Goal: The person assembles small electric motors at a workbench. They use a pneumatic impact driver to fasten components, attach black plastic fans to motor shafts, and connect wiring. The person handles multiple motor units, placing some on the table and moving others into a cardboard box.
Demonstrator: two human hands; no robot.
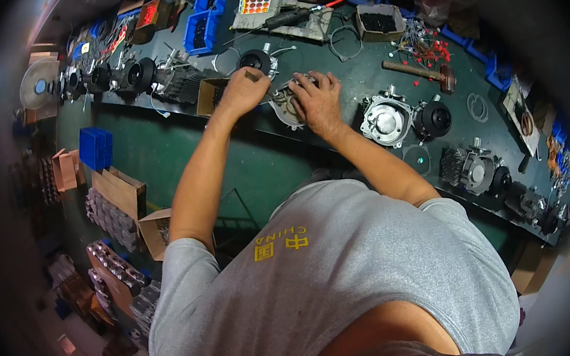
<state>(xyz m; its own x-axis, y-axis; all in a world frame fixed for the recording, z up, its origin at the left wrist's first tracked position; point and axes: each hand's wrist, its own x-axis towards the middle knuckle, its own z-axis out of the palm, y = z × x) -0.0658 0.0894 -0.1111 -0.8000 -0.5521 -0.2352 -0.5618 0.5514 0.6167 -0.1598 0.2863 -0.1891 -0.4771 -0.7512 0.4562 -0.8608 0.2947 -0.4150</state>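
My right hand lies over a round silver metal engine housing at the bench's front edge, its fingers bent over the far and right side of the part. My left hand is closed, thumb and fingers pinched together, just left of that housing. Whatever sits in the pinch is too small or hidden to name. Beside the left wrist is a small open cardboard box with dark contents. Just beyond the left hand stands a black round wheel on a metal part.
Several engine assemblies line the bench, including an open silver crankcase with a black wheel at right. A hammer, a black power screwdriver, blue bins, loose gaskets and a box of black parts lie farther back.
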